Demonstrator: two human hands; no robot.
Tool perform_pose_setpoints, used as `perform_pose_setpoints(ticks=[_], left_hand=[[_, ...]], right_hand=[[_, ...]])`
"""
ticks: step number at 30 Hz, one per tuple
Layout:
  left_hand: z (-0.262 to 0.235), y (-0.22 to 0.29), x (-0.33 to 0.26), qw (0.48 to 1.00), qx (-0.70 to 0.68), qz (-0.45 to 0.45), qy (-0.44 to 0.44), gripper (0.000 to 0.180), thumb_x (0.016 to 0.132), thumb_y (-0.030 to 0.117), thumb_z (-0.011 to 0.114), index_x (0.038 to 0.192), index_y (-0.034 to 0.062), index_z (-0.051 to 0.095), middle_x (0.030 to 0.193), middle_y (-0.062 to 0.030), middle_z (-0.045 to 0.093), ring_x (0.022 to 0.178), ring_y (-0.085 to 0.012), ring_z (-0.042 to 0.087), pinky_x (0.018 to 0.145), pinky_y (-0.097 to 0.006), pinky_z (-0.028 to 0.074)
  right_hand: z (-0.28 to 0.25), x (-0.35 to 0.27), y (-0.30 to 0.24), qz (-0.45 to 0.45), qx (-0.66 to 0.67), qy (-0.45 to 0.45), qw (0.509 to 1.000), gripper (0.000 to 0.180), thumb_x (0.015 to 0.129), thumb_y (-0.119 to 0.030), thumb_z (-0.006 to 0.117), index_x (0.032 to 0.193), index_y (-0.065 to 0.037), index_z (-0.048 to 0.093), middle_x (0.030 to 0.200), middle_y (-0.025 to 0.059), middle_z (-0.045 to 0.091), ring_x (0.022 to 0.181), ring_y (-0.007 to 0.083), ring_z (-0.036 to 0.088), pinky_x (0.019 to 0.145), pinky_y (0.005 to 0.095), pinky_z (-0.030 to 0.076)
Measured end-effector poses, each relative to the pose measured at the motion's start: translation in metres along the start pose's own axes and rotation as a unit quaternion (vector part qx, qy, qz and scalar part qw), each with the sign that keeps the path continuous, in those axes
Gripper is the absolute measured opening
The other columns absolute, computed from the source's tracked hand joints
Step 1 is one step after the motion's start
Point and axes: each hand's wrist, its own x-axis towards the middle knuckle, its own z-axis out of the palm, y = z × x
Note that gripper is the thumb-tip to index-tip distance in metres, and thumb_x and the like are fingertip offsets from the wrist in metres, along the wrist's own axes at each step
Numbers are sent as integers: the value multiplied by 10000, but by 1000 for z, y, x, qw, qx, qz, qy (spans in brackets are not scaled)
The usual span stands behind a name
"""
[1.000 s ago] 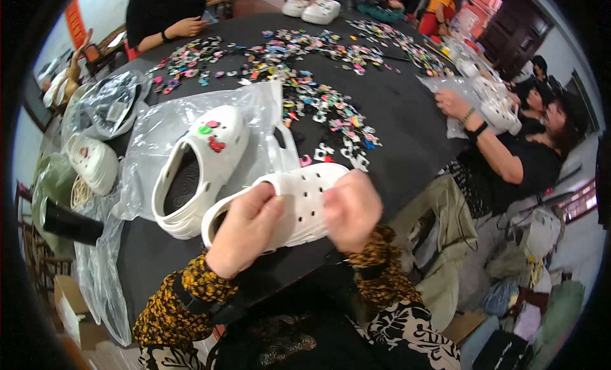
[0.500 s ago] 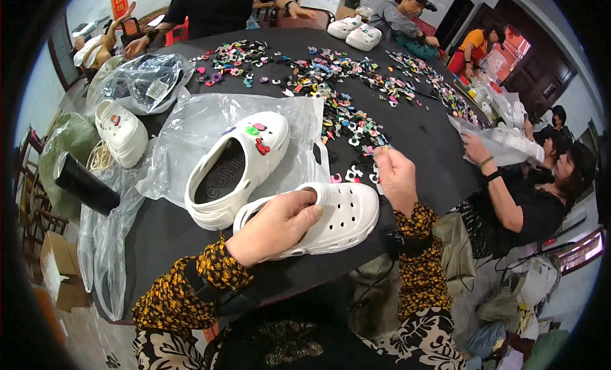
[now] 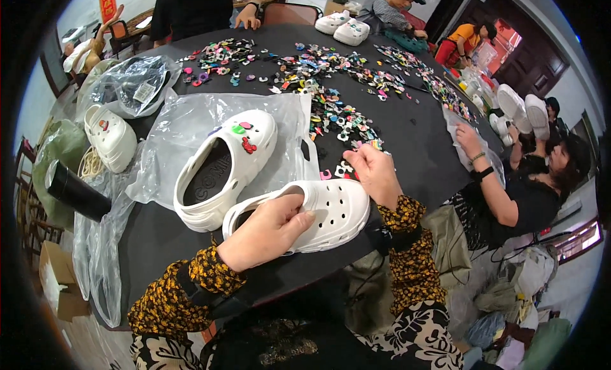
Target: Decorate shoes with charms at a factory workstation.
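My left hand (image 3: 270, 230) grips a white clog (image 3: 340, 208) with round holes in its top, its fingers reaching into the foot opening. The clog's toe points right, and no charms show on its upper. Over the toe, my right hand (image 3: 375, 176) is closed in a pinch; what its fingertips hold, if anything, is too small to make out. Beside the held clog lies a second white clog (image 3: 200, 214) with red, green and pink charms on its upper. It rests partly on a clear plastic bag (image 3: 153, 179).
Loose colourful shoe charms (image 3: 344, 118) spread over the black table (image 3: 407, 138). At left are a black cylinder (image 3: 76, 190), another white clog (image 3: 111, 138) and plastic bags. Another white pair (image 3: 350, 29) stands at the far edge. Several people surround the table; one at right (image 3: 503, 192) handles a bag.
My right hand has come left and nearer the held clog's toe, still pinched. My left hand keeps its grip. The whole view has shifted slightly. At right, white clogs are now raised.
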Motion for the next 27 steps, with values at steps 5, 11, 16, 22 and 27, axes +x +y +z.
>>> perform_pose_setpoints(ticks=[5, 11, 16, 22, 27], left_hand=[[-14, 21, -12, 986, 126, 76, 72, 253, 925, 169, 565, 1049, -48, 600, 767, -169, 623, 672, -183, 596, 637, -311, 478], [-56, 10, -3, 940, 194, 73, 272, 293, 916, 217, 586, 842, -62, 641, 669, -162, 618, 594, -209, 603, 570, -333, 463], [-85, -13, 11, 918, 282, -55, 273, 439, 909, 347, 579, 755, -63, 613, 714, -268, 598, 696, -421, 608, 609, -455, 466], [-82, -45, 24, 935, 209, -49, 281, 433, 898, 347, 589, 790, -72, 585, 767, -294, 608, 759, -465, 595, 668, -487, 463], [-82, -57, 24, 956, 51, -32, 287, 292, 890, 218, 558, 874, -69, 611, 660, -219, 611, 591, -275, 628, 588, -387, 479]], right_hand=[[-12, 10, 11, -32, -92, 5, 995, 282, 914, -270, 593, 862, 6, 610, 789, 179, 619, 730, 358, 604, 653, 409, 465], [-31, 19, -19, -80, -36, 9, 996, 190, 916, -174, 566, 932, 4, 627, 878, 175, 633, 783, 331, 627, 690, 380, 490], [-34, 26, -84, -174, -14, -20, 984, 173, 910, -119, 541, 972, 18, 625, 908, 181, 640, 810, 323, 632, 707, 365, 495], [-5, 46, -117, -264, -21, -79, 961, 213, 898, -130, 545, 988, 38, 639, 942, 210, 642, 900, 358, 617, 812, 405, 481], [14, 56, -123, -309, -4, -75, 948, 213, 890, -137, 559, 981, 37, 641, 958, 208, 640, 903, 365, 612, 820, 407, 480]])
